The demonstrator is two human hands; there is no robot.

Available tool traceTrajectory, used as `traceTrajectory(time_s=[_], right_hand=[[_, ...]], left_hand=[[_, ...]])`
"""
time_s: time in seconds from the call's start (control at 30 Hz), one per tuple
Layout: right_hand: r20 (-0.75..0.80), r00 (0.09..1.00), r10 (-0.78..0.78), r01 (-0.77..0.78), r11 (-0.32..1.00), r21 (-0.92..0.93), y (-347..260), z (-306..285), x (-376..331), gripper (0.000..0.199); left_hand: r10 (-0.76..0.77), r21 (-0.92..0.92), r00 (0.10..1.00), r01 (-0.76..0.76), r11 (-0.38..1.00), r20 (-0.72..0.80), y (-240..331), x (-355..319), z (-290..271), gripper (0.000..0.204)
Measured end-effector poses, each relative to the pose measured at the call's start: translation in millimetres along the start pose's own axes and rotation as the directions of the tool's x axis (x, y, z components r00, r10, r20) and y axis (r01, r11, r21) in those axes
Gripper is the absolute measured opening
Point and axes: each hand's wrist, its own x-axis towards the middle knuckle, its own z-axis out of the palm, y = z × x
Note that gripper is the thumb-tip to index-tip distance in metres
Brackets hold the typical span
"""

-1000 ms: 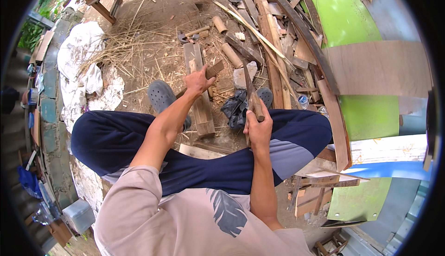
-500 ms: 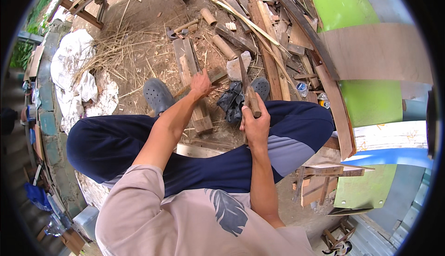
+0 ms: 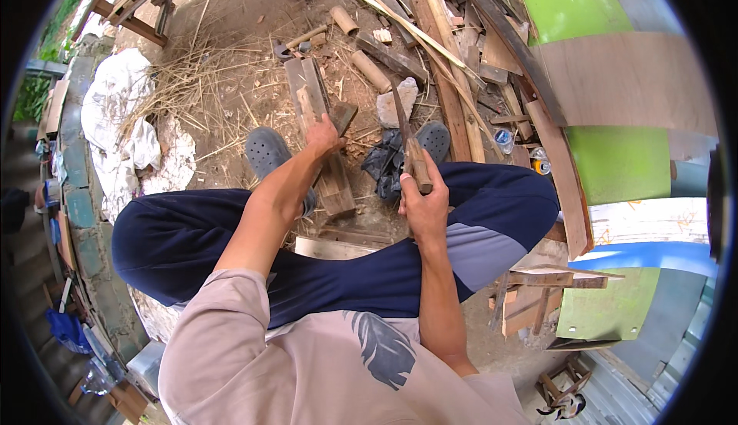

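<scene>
My right hand [image 3: 424,206] is closed round the wooden handle of a large knife [image 3: 403,113], its dark blade pointing up and away from me. My left hand [image 3: 324,134] grips a short dark piece of wood [image 3: 344,120] over a long, thick wooden block [image 3: 335,190] lying on the ground between my feet. Part of the short piece is hidden under my fingers. Beside the knife lie a crumpled black plastic bag [image 3: 382,165] and a pale stone [image 3: 397,105].
Bamboo pieces [image 3: 370,71] and wood chips lie ahead. Long planks and poles [image 3: 442,86] are heaped on the right, beside green panels [image 3: 619,160]. Dry straw [image 3: 188,86] and a white sack [image 3: 115,106] lie left. A wooden bench [image 3: 146,2] stands at the far left.
My left hand has shifted slightly left, and the short piece of wood in it has turned to point more away from me. The knife stays in my right hand, nearly still.
</scene>
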Motion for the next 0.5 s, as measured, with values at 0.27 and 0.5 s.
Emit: traceTrajectory(time_s=[0.27, 0.5], right_hand=[[0.047, 0.936, -0.349, 0.349, 0.901, -0.259, 5, 10, 0, 0.055], [0.208, 0.927, -0.312, 0.358, 0.900, -0.247, 0, 15, -4, 0.057]], left_hand=[[0.096, 0.021, 0.989, -0.095, 0.995, -0.114, 4, -1, 22, 0.092], [0.149, 0.117, 0.956, -0.123, 0.986, -0.251, 7, -4, 13, 0.082]])
